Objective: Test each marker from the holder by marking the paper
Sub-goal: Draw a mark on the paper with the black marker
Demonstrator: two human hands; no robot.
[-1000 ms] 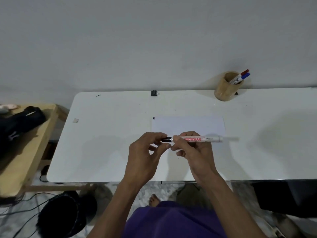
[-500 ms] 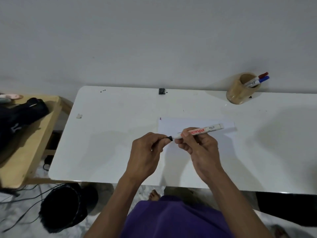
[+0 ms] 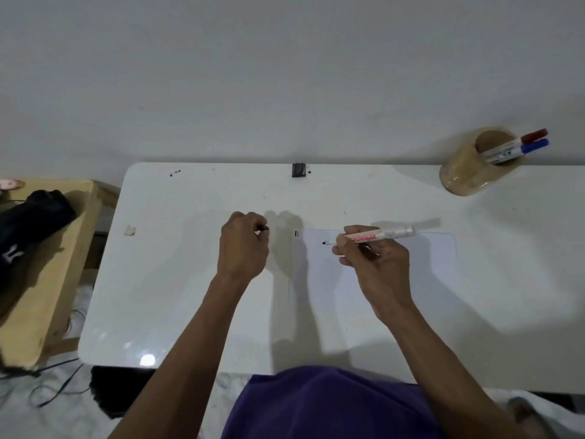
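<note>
Right hand (image 3: 376, 264) pinches an uncapped white marker with red lettering, not legible (image 3: 376, 236), black tip over the white paper sheet (image 3: 395, 280) at frame centre. Left hand (image 3: 243, 245), curled, pinches the small black cap (image 3: 263, 228). Round wooden holder (image 3: 468, 172), upper right on the white worktop (image 3: 190, 280), holds red-capped (image 3: 535, 135) and blue-capped (image 3: 535, 146) markers.

**Plain wall, white table, wooden side table**

A bare, pale grey wall (image 3: 285, 74) fills the far half of the scene. Against it stands a white table (image 3: 177, 280) with rounded corners; a bright spot of light reflects near its near left edge. To the left sits a lower wooden side table (image 3: 47, 280) bearing a black bag (image 3: 28, 223). Below, the floor (image 3: 19, 416) looks pale and marbled, with dark cables (image 3: 47, 391) trailing across it.
</note>
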